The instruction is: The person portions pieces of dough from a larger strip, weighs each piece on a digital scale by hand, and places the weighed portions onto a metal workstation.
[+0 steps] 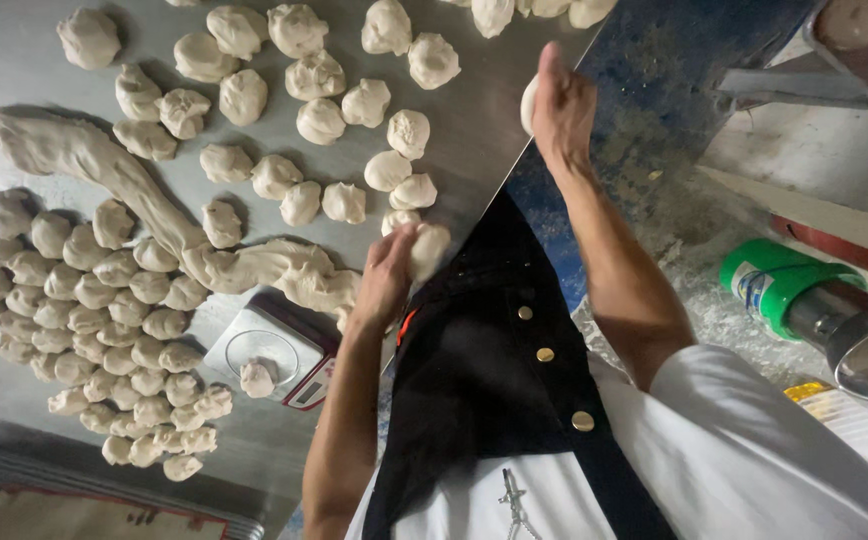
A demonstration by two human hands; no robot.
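Note:
My left hand [384, 280] presses on a pale dough piece [431, 248] at the near edge of the steel table [14, 80]. My right hand [564, 100] is raised over the table's right edge and cups a small dough ball [529, 105]. A long thick rope of dough [134, 185] runs across the table and ends beside my left hand. Just left of that hand stands a small white scale [294, 350] with one dough lump [257, 377] on its plate.
Several rounded dough balls [304, 120] lie spread over the far part of the table. A dense heap of small cut pieces [104, 330] fills the left side. A green-capped metal container [804, 300] lies off the table at right, on a rough floor.

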